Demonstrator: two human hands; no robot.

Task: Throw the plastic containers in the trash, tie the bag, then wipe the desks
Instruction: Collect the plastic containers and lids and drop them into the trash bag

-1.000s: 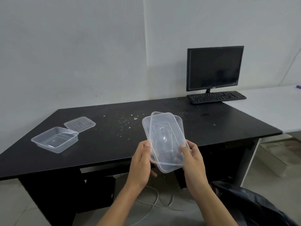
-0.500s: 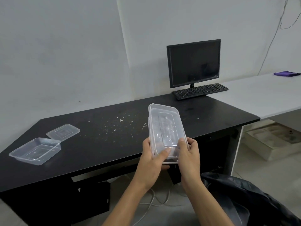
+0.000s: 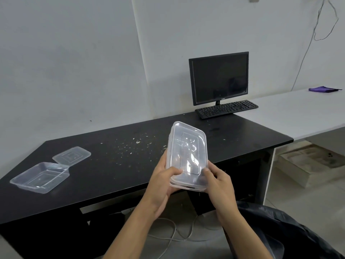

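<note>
I hold a clear plastic container with its lid on (image 3: 187, 152), tilted up over the front edge of the black desk (image 3: 115, 174). My left hand (image 3: 164, 186) grips its lower left side, thumb on the lid. My right hand (image 3: 218, 182) grips its lower right corner. A second clear container (image 3: 40, 177), without a lid, sits at the desk's left end, with its loose lid (image 3: 71, 156) just behind it. Crumbs (image 3: 134, 148) are scattered over the middle of the desk. A black trash bag (image 3: 285, 232) stands open at the lower right, below my right forearm.
A monitor (image 3: 219, 77) and keyboard (image 3: 226, 108) stand at the black desk's back right. A white desk (image 3: 298, 113) adjoins on the right with a purple cloth (image 3: 322, 89) at its far end. Cables (image 3: 177, 232) lie on the floor; a flat box (image 3: 308, 163) rests under the white desk.
The lid, held loosely skewed over the container a second ago, now sits squarely on it. Both hands have closed in on its lower end. My view has swung to the right.
</note>
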